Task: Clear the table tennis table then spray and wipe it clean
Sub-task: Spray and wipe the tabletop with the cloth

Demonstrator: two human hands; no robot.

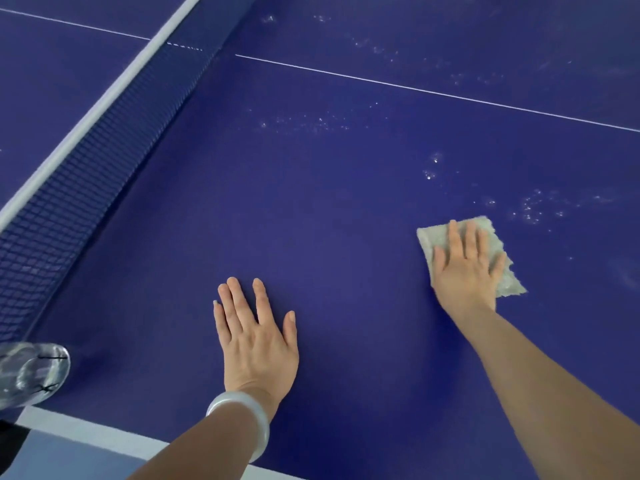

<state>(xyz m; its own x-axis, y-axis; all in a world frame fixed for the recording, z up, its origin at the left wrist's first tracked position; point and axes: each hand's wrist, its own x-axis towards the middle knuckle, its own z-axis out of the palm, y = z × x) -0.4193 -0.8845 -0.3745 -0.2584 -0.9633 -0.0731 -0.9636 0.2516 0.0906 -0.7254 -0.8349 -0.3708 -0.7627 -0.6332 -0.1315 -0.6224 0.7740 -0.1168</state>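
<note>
The blue table tennis table [329, 220] fills the head view. My right hand [465, 271] presses flat, fingers straight, on a pale grey-beige cloth [504, 280] lying on the table at the right. Patches of spray droplets [533, 207] glisten just beyond the cloth, and more droplets [304, 123] lie farther out near the white centre line. My left hand [258, 344] rests flat on the bare table near the front edge, fingers spread, holding nothing. A pale bangle sits on that wrist.
The dark net [79, 188] with its white top band runs diagonally along the left. A clear plastic bottle [29, 374] stands at the lower left by the net's end. The table's white edge line [86, 431] crosses the bottom left, with floor below it.
</note>
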